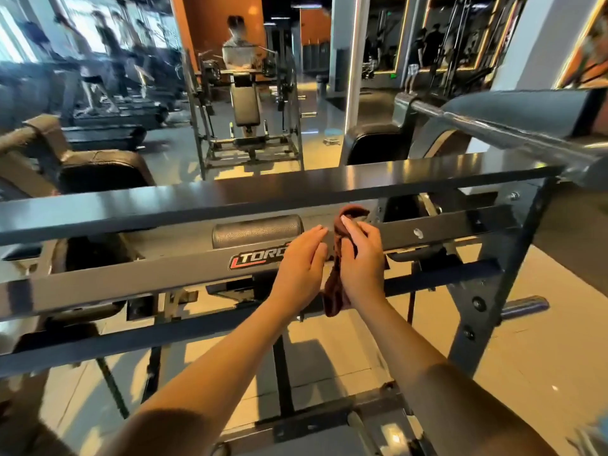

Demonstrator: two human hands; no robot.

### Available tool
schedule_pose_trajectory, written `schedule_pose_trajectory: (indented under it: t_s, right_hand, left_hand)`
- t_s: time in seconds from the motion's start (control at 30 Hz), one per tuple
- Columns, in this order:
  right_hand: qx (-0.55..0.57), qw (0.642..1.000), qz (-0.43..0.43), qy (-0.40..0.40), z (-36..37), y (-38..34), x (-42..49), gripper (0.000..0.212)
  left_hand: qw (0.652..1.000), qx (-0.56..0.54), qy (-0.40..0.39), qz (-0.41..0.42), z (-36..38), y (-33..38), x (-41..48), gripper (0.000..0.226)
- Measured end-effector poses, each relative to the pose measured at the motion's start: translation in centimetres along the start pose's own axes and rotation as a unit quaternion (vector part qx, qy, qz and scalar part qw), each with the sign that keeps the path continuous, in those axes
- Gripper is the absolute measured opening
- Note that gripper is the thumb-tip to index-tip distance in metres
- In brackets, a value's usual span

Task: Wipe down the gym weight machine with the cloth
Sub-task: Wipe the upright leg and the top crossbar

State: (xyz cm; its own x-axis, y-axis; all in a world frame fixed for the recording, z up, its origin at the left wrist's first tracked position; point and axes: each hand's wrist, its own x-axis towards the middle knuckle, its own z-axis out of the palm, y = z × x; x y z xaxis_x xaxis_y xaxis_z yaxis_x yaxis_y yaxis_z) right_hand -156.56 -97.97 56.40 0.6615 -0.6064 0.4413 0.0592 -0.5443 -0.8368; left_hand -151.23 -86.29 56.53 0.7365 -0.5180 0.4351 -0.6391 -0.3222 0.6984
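Brown cloth (335, 296) gripped in my right hand (362, 261) beside the roller pad (256, 231); left hand (301, 261) slack; I'd flatten it first.

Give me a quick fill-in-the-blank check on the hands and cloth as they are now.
1. The right hand grips a ____ cloth.
2. The left hand holds ____.
3. The grey roller pad on the machine sits to the ____ of both hands.

Missing words: brown; nothing; left.
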Motion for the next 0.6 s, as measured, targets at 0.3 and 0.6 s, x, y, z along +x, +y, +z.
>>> schedule_pose_trajectory:
  t_s: [0.3, 0.6]
  right_hand:
    - [-0.202, 0.979, -0.017, -0.036, -3.1, 4.1, 3.4, 0.037]
    - [-0.218, 0.968, -0.089, -0.084, -2.1, 3.9, 1.8, 0.035]
  left_hand:
    - [0.971, 0.212, 0.036, 0.103, 3.3, -3.0, 0.8, 0.043]
    - [0.969, 0.222, 0.037, 0.104, 3.5, -2.8, 0.5, 0.044]
